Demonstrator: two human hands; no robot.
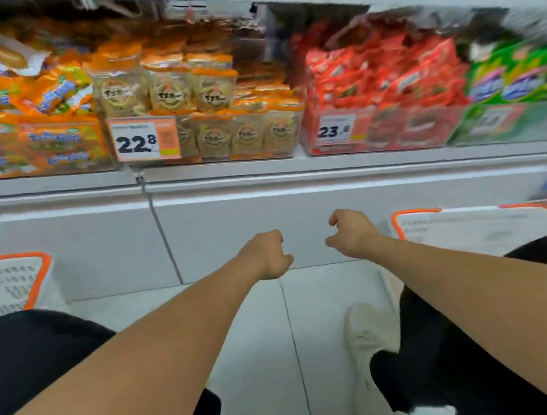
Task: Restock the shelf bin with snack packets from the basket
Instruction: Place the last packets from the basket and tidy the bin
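At nine o'clock we see a white basket (8,285) with an orange rim on the floor, its inside mostly cut off by the frame edge, so we cannot tell what it holds. Above it, at ten o'clock, orange packets (14,100) fill the left end of the shelf (227,173).

At eleven to twelve o'clock sits the bin (209,136) of pale snack packets (170,92) with orange tops, stacked upright in rows, and a price tag (144,138) reading 22.8 hangs on its front left corner.

Our left hand (265,254) hangs near centre, in front of the white shelf base, its fingers curled under into a loose fist around nothing. Just beside it, apart and at one o'clock from it, our right hand (353,232) hangs the same way, its thumb and fingers hooked and loosely curled, also around nothing. Neither touches the shelf or a packet.

At one o'clock red packets (383,72) fill the next bin, with a tag (338,130) reading 23.8. Green packets (512,74), blurred, lie at two o'clock.

At three o'clock a second white basket (472,229) with an orange rim stands on the floor beside our right forearm; its contents are too blurred to tell.

At five o'clock a pale shoe (366,350) rests on the tiled floor (264,345), between our dark trouser legs.
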